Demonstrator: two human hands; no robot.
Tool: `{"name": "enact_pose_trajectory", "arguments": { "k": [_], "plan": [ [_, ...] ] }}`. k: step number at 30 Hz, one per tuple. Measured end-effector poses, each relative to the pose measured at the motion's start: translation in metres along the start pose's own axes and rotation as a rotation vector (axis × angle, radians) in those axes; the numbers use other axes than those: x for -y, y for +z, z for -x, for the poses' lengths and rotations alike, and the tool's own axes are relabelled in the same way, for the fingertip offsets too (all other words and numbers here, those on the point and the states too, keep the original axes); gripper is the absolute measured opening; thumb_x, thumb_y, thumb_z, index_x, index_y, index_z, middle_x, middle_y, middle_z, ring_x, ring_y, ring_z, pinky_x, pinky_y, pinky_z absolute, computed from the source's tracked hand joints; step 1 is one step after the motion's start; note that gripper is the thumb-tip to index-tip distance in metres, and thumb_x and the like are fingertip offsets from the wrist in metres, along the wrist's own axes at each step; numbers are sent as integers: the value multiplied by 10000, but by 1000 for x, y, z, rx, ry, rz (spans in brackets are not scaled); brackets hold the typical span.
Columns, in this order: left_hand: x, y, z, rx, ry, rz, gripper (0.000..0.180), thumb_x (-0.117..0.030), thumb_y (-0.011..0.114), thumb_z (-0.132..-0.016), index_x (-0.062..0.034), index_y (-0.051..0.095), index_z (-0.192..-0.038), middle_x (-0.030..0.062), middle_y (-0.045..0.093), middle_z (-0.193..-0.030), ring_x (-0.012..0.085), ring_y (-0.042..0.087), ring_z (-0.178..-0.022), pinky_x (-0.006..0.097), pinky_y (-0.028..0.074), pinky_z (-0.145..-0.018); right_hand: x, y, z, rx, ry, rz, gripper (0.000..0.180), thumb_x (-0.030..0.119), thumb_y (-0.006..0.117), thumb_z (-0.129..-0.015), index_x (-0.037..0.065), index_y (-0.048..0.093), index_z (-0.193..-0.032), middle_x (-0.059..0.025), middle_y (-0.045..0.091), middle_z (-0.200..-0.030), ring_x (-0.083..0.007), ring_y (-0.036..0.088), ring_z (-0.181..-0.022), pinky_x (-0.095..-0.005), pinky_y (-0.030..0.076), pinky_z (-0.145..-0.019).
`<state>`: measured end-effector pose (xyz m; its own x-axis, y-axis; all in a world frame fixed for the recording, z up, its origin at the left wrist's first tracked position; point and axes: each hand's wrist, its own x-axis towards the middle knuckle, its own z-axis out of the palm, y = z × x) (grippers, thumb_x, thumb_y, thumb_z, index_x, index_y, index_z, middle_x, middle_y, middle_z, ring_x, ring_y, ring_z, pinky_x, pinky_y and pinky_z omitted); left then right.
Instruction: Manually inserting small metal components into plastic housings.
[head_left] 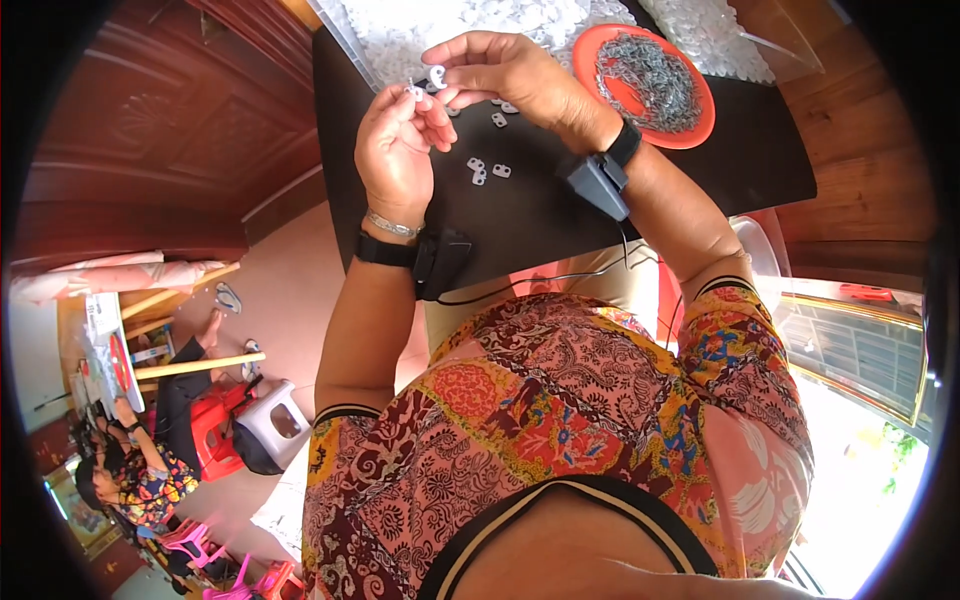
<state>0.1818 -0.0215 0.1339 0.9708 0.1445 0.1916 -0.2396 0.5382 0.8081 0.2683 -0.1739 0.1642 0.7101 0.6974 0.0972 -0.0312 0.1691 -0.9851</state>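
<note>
Above the dark tabletop, my left hand (398, 145) pinches a small white plastic piece (415, 92) between thumb and fingertips. Close beside it, my right hand (510, 80) grips a small white plastic clip (437, 76) with a rounded opening. The two pieces are nearly touching; fingers hide parts of both. Several similar white clips (479, 172) with holes lie loose on the table below and behind my hands. To the right of my right hand is an orange plate (708, 103) heaped with thin metal nails (650, 85).
A large pile of white plastic pieces (540, 14) fills a clear-sided tray at the table's far side; more lie at the far right. Black devices are strapped to both wrists, with a cable (560, 276) crossing near the table edge (530, 268). Another person (150, 470) sits at the left.
</note>
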Motion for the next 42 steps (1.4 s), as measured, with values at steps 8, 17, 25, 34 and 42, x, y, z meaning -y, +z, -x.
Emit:
{"name": "enact_pose_trajectory", "arguments": {
  "k": [8, 17, 25, 34, 42],
  "plan": [
    [-11, 10, 6, 20, 15, -12, 195, -184, 431, -918, -24, 513, -844, 124, 600, -735, 193, 549, -585, 277, 430, -555, -13, 8, 8, 33, -178, 63, 256, 45, 566, -908, 22, 624, -1156, -47, 667, -954, -101, 614, -847, -255, 507, -799],
    [-11, 7, 10, 10, 70, -26, 192, -174, 438, -921, -18, 528, -854, 126, 613, -769, 188, 552, -600, 275, 421, -560, -10, -1, 12, 31, -8, 57, 164, 113, 623, -885, 14, 646, -1014, -52, 672, -875, -106, 638, -773, -239, 527, -728],
    [-1, 17, 15, -149, 5, -309, 164, -155, 536, -885, -4, 590, -851, 67, 615, -744, 115, 539, -550, 217, 389, -510, -9, -4, 12, -76, 26, -76, 187, 155, 632, -887, 18, 640, -1014, -68, 689, -895, -125, 663, -783, -226, 530, -701],
    [2, 16, 13, -168, -31, -387, 140, -135, 558, -864, -18, 599, -797, 22, 563, -661, 80, 500, -507, 194, 356, -468, -8, 0, 14, -90, 17, -43, 198, 160, 626, -892, 17, 636, -1029, -68, 690, -902, -120, 666, -788, -222, 530, -705],
    [3, 15, 14, -150, -19, -409, 146, -139, 560, -863, -20, 597, -787, 17, 553, -655, 73, 490, -502, 192, 347, -462, -12, 3, 14, -121, 3, -3, 197, 158, 627, -891, 19, 642, -1029, -52, 685, -883, -104, 656, -770, -207, 526, -706]
  ]
}}
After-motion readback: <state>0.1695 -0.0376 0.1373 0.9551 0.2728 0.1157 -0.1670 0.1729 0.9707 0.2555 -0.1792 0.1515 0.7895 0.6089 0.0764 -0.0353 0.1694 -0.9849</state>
